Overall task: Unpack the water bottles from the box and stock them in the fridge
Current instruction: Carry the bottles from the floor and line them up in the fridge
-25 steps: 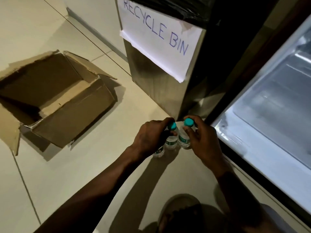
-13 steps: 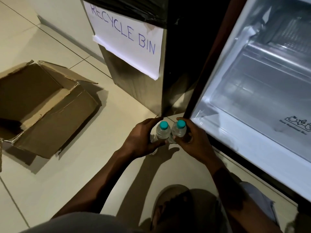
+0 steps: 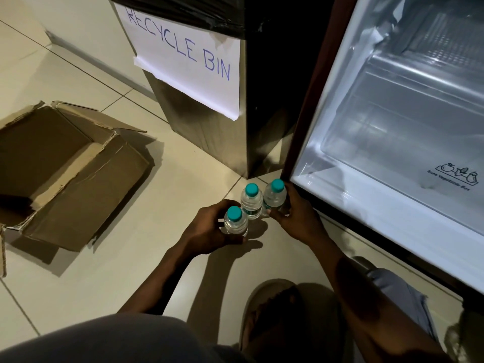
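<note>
Since half a second ago a third capped bottle has come into sight in my left hand [image 3: 209,229], and my head has swung further toward the open fridge [image 3: 392,127], so more of its lit inside shows.

From the head camera, the only view: my left hand curls round the near bottle [image 3: 235,222], fingers wrapped about its body. My right hand [image 3: 296,218] is clamped on the right bottle [image 3: 275,196], just beside the fridge's lower corner. The middle bottle [image 3: 252,201] sits between the two, touching both; I cannot tell which hand really carries it, or whether it is only squeezed between its neighbours. I judge I hold all three upright and bunched so they can go in together, and low because the bottom of the fridge is the nearest place to set them.

The cardboard box [image 3: 78,169] lies open on the tiled floor [image 3: 131,271] to my left, well apart from the bottles; its deep corner is in shadow, so I cannot say whether anything is left in it. The steel bin with the paper sign [image 3: 188,61] reading RECYCLE BIN stands between box and fridge. The bottle bases are hidden by my fingers, and the fridge's upper shelves are cut off by the frame.
</note>
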`<state>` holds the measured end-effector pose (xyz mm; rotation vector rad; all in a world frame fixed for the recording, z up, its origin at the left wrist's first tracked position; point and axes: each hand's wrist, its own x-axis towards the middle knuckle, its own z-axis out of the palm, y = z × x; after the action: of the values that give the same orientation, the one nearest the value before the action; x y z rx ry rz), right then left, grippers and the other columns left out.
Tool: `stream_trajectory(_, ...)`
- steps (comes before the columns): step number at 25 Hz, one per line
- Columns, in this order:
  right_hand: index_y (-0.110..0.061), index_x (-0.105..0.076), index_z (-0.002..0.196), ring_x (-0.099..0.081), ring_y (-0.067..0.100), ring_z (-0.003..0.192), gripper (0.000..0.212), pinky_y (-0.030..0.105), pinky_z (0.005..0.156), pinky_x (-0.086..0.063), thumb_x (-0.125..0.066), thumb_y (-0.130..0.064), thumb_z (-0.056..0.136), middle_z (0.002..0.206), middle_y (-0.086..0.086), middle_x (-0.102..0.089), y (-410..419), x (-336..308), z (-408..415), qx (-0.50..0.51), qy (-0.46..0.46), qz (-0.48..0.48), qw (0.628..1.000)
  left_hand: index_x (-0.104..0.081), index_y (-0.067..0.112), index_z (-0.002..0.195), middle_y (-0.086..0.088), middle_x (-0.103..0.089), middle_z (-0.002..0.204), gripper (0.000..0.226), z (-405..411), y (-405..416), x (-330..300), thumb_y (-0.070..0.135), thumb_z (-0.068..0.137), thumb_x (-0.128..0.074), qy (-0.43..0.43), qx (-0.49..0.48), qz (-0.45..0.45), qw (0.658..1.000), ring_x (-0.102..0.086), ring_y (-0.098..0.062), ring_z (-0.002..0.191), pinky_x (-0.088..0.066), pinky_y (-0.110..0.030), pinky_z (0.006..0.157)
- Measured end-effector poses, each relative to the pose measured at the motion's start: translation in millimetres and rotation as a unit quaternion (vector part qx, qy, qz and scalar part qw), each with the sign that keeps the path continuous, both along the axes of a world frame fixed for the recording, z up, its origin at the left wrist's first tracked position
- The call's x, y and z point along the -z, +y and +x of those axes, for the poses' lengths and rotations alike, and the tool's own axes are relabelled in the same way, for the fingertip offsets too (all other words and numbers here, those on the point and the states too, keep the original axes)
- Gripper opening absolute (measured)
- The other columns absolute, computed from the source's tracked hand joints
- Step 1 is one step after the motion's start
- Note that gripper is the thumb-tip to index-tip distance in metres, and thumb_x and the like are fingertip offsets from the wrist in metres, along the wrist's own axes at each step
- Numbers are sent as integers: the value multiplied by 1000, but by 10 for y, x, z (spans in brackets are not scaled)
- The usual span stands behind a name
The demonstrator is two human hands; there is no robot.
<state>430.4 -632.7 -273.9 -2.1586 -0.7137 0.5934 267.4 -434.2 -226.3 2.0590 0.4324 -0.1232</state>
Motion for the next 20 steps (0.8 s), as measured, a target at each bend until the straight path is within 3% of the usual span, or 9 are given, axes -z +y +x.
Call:
stream_trajectory(2,-48,-30,146,-47,20,139,79,56,106,-46,-77,-42,83,149,-12,-48,31,23,0,14,6,5,1000,-58,24,129,17,-61,116,68,-8,-52,27,26,69,-90,-8,-9,28,1000,-62,-8,107,-53,-18,90)
stream_trajectory(5,-43,-38,145,-48,15,138,77,53,109,-45,-80,-39,80,145,-14,-53,34,20,6,30,30,39,998,-61,22,128,16,-65,113,67,-17,-110,25,33,68,-89,-8,-68,-3,998,-65,-4,98,-53,-12,80)
stream_trajectory(10,-29,-53,130,-65,7,115,66,44,97,-56,-87,-27,74,125,-10,-67,-54,-339,-13,53,63,120,989,-69,27,114,11,-75,102,51,-75,-113,-204,45,68,-82,-42,-138,-105,984,-71,-6,92,-60,-30,83)
stream_trajectory(14,-15,-54,129,-71,18,103,66,47,86,-60,-82,-36,73,120,1,-71,-191,-781,-73,53,71,179,980,-73,34,104,3,-76,101,28,-118,-189,-528,51,84,-66,-83,-108,-187,973,-71,-15,95,-57,-39,89)
stream_trajectory(18,-15,-59,125,-70,25,109,46,40,85,-60,-78,-21,83,117,4,-73,-330,-1164,-291,64,197,278,938,-71,22,108,-2,-76,104,26,-66,-255,-887,36,90,-59,-105,-86,-241,961,-70,-19,97,-56,-36,84)
stream_trajectory(20,-16,-60,127,-69,25,111,54,36,86,-58,-81,-30,80,121,4,-72,-386,-1307,-429,72,262,330,904,-66,14,114,-6,-74,107,29,-14,-272,-1077,31,94,-55,-109,-58,-285,950,-70,-23,101,-57,-36,84)
